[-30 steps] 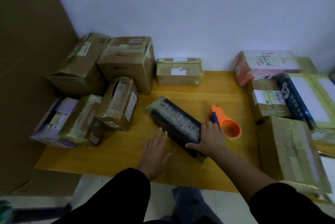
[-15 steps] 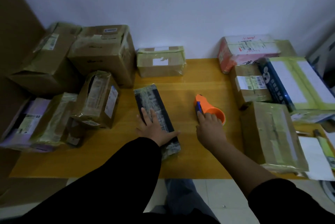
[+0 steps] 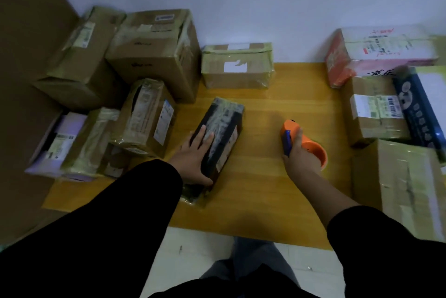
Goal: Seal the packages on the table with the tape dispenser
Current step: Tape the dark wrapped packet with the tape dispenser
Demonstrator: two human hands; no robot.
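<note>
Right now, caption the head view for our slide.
Left hand presses a dark package on the table; right hand grips the orange tape dispenser.

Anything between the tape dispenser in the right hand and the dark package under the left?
Nothing visible. Only bare table separates the tape dispenser, gripped by the right hand, from the dark package the left hand rests on.

orange plastic tape dispenser (image 3: 291, 128): middle hidden by the right hand (image 3: 301, 156) gripping it.
black tape-wrapped oblong package (image 3: 225, 129): near left side covered by the left hand (image 3: 193, 162).
blue-and-white box (image 3: 418, 114): blurred, cut off at the right edge.
white barcode label (image 3: 375, 109): print too small to read.
</note>
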